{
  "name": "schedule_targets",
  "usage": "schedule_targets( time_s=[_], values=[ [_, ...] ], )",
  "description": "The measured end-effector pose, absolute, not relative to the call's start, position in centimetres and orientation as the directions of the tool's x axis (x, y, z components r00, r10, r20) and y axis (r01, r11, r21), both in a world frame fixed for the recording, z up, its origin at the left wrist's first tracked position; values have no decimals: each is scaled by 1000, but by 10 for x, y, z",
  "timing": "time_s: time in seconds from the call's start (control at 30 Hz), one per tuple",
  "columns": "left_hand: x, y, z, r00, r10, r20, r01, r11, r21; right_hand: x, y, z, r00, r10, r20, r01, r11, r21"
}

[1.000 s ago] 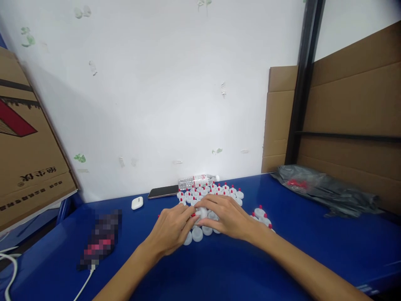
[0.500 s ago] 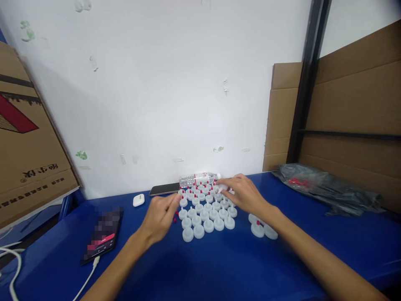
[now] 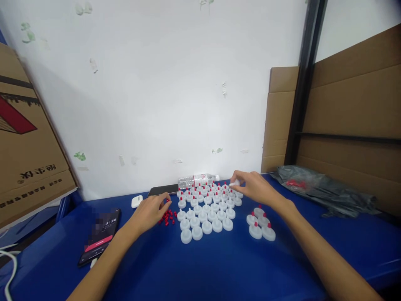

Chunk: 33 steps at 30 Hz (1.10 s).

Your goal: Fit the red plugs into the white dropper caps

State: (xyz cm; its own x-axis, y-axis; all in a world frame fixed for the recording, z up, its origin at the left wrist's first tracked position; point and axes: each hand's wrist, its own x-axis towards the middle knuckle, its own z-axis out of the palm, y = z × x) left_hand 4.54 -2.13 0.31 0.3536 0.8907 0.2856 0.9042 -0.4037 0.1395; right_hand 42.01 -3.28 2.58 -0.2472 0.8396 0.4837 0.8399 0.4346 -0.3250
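While the right hand [image 3: 255,187] pinches one white lid [image 3: 235,183] between thumb and fingers above the back right of the lids on the table [image 3: 200,267], the left hand [image 3: 150,212] bends its fingers over the loose red caps [image 3: 167,218] just left of them. A red speck shows at the left fingertips, but I cannot tell whether they grip it. About a dozen loose caps are visible — they overlap, and the hand covers part of the pile, so an exact count fails.

Five lids stand in the front row of the main group, all without red tips; the rows at the back wear red ones and crowd too tightly to number. Apart on the right sit five more lids [image 3: 255,231], each with a red tip.

One bottle [image 3: 200,180] lies behind the main group, its label too small to read. Two phones are out: a dark phone [image 3: 161,190] beside the bottle, and a lit phone [image 3: 105,230] on the left, part of its screen blurred into blocks. One white case [image 3: 137,202] sits near the left hand. One grey bag [image 3: 328,190] lies far right — something red shows through, hard to make out. One cardboard box [image 3: 28,138] is cut off by the left edge.
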Motion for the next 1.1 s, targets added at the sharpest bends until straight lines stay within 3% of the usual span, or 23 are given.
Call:
schedule_targets(
  time_s=[0.17,0.4,0.63,0.77,0.9,1.0,1.1],
  values=[
    [43,-18,-2,402,865,300,887,-450,106,431,-26,22,-417,860,295,808,499,-312],
    [44,-18,-1,416,856,307,883,-461,91,436,-17,9,-459,888,29,805,430,-410],
    [43,-18,-3,392,865,313,893,-440,96,453,-18,19,-268,956,120,901,293,-320],
    [44,-20,-5,391,860,327,896,-436,78,462,-22,17,-171,984,-40,953,155,-260],
    [42,-21,-8,399,853,336,899,-437,42,457,-26,9,-83,974,-210,946,11,-324],
    [41,-22,-9,400,859,320,898,-436,50,450,-27,5,-73,971,-228,926,-18,-377],
    [43,-24,-8,394,854,340,901,-433,44,446,-28,3,-77,971,-224,940,-4,-342]
  ],
)
